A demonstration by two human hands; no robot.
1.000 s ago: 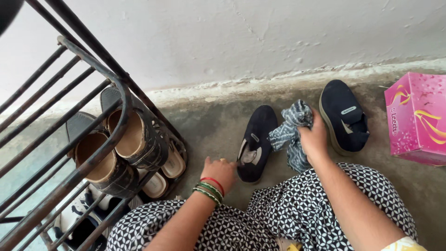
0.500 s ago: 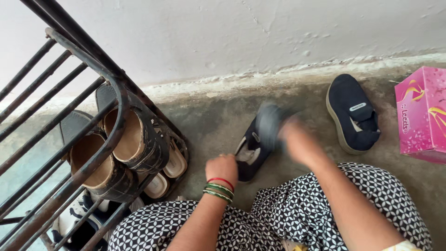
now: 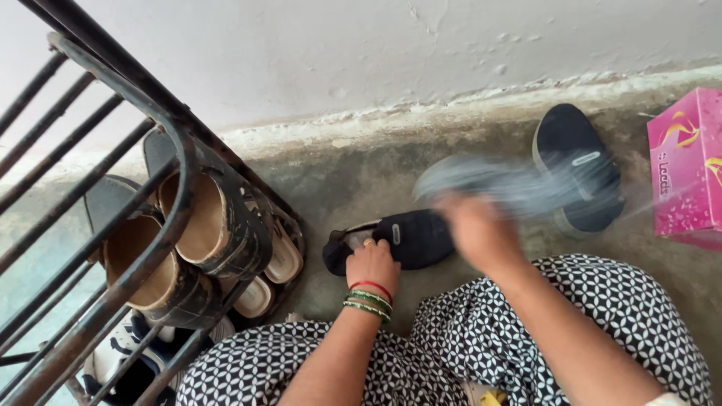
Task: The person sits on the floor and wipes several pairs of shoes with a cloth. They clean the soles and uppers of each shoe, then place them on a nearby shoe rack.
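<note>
1. The left hand [image 3: 374, 265] rests on the heel end of a black slip-on shoe [image 3: 398, 239], fingers curled down over its opening and gripping it. The shoe lies crosswise on the concrete floor [image 3: 338, 180], just in front of the person's knees.
2. The right hand [image 3: 475, 229] is blurred by motion; it appears closed around a blue-grey patterned cloth [image 3: 489, 184], which smears out to the right above the shoe's toe. How tight the grip is I cannot tell.
3. The second black slip-on shoe [image 3: 583, 169] lies apart to the right, near the foot of the wall, partly veiled by the blurred cloth.
4. A pink cardboard box [image 3: 686, 169] stands at the right edge, just beside that shoe.
5. On the left, a dark metal shoe rack [image 3: 177, 218] holds tan-lined sandals [image 3: 199, 225] on their sides, with white-and-black sneakers [image 3: 124, 349] lower down; its bars cross in front of the footwear.
6. A whitewashed wall [image 3: 338, 53] runs behind, its base chipped.
7. Black-and-white patterned clothing [image 3: 526, 331] covers the lap at the bottom of the view.
</note>
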